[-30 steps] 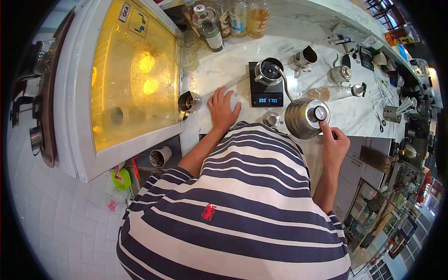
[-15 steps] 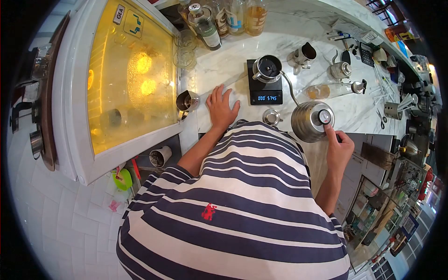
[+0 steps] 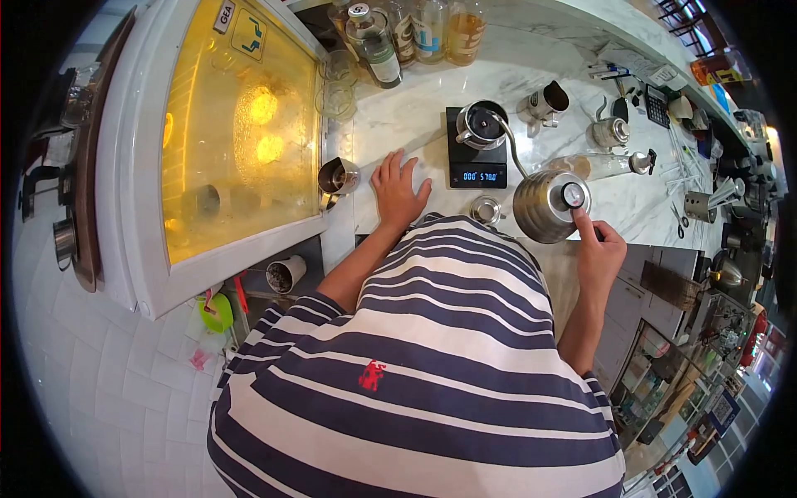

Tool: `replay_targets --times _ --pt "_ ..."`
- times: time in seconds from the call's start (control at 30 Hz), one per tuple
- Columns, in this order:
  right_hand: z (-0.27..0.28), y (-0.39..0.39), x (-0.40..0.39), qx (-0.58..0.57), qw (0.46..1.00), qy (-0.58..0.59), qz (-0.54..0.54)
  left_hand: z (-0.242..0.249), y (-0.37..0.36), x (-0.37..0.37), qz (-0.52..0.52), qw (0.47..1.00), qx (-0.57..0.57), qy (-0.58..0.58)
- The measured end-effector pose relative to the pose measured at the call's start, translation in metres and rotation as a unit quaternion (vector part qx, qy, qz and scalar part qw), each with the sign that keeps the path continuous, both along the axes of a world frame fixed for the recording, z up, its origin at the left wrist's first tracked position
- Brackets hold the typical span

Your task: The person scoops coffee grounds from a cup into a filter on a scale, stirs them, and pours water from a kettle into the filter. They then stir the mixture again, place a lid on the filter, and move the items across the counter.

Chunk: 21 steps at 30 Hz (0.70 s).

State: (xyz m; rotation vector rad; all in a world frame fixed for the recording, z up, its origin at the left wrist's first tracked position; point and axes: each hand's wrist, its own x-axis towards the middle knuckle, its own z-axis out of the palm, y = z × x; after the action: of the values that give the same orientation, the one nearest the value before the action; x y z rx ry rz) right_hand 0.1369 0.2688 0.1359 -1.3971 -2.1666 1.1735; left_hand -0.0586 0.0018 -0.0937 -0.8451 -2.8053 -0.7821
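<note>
My right hand (image 3: 598, 249) is wrapped round the handle of a steel gooseneck kettle (image 3: 548, 206), its thumb or a finger near the thermometer dial on the lid. The kettle's long spout reaches over a metal cup with dark contents (image 3: 481, 124). That cup stands on a black digital scale (image 3: 478, 176) with a lit blue display. My left hand (image 3: 398, 192) lies on the marble counter, fingers spread, holding nothing. A steel pitcher (image 3: 339, 177) stands left of it. Near the counter's front edge is a small glass and metal vessel (image 3: 486, 210).
Several bottles (image 3: 374, 54) and glasses (image 3: 336, 95) stand at the back left, beside a yellow-lit cooler (image 3: 241, 133). Right of the scale are another pitcher (image 3: 548, 101), a small kettle (image 3: 610, 131), a lying glass bottle (image 3: 602, 164), scissors (image 3: 679, 222) and a calculator (image 3: 657, 106).
The kettle has shifted slightly left and up relative to the cup, its spout tip now over the cup's middle. The scale's reading has changed. My left hand still lies on the counter.
</note>
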Motion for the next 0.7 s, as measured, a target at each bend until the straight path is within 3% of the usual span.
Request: replay_targets --times 0.7 --pt "-0.006 -0.003 0.007 -0.003 1.000 -0.017 0.011 -0.002 0.001 0.000 0.000 1.000 -0.003 0.003"
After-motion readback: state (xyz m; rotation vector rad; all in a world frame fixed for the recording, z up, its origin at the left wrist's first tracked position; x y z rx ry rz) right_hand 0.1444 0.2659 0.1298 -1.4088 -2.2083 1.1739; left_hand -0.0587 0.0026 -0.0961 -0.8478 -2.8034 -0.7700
